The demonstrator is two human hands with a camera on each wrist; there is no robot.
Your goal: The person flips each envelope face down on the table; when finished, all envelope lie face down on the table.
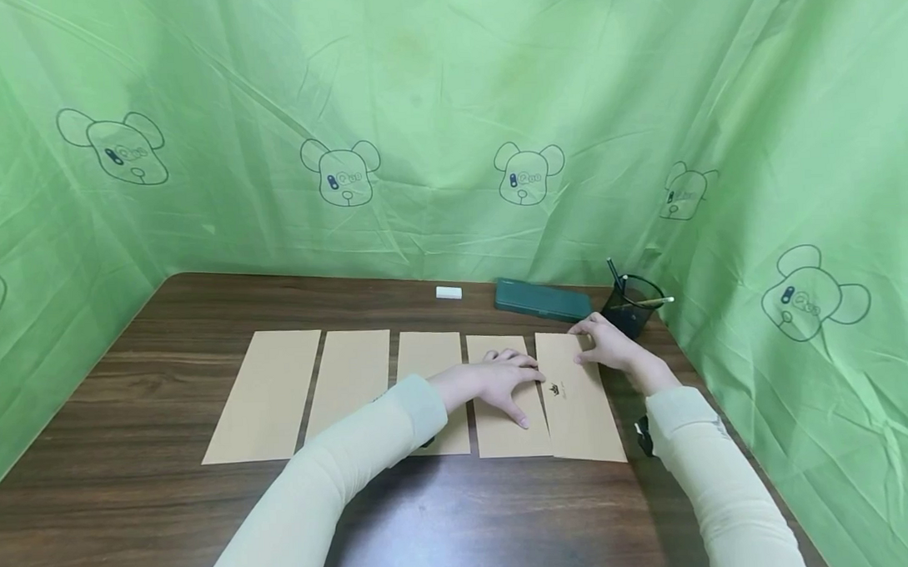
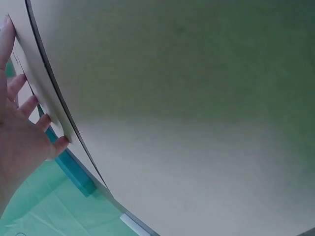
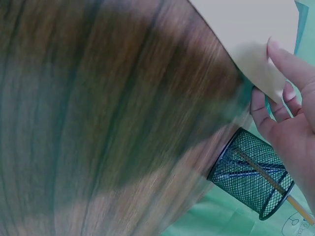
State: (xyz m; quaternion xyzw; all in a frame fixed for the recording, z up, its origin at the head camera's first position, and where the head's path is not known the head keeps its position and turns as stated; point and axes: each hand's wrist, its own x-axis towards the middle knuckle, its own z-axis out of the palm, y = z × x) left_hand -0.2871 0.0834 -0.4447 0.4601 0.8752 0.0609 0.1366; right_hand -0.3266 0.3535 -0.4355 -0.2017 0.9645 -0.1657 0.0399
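Several thin brown kraft-paper notebooks lie side by side in a row on the wooden table. The rightmost notebook (image 1: pixel 583 421) bears a small dark crown mark and sits slightly askew. At its upper right corner my right hand (image 1: pixel 616 349) pinches the paper between thumb and fingers; the right wrist view shows that notebook corner (image 3: pixel 258 59) bent up in the hand (image 3: pixel 300 113). My left hand (image 1: pixel 500 382) rests with spread fingers over the neighbouring notebook (image 1: pixel 504 440), its fingertips reaching the left edge of the rightmost one. The left forearm crosses above the middle notebook (image 1: pixel 430 351).
A black mesh pen holder (image 1: pixel 631 315) with pens and a pencil stands just beyond the right hand. Behind the row are a dark green case (image 1: pixel 542 299) and a white eraser-like block (image 1: pixel 448 292). Green curtains (image 1: pixel 432 92) enclose the wooden table (image 1: pixel 113 412).
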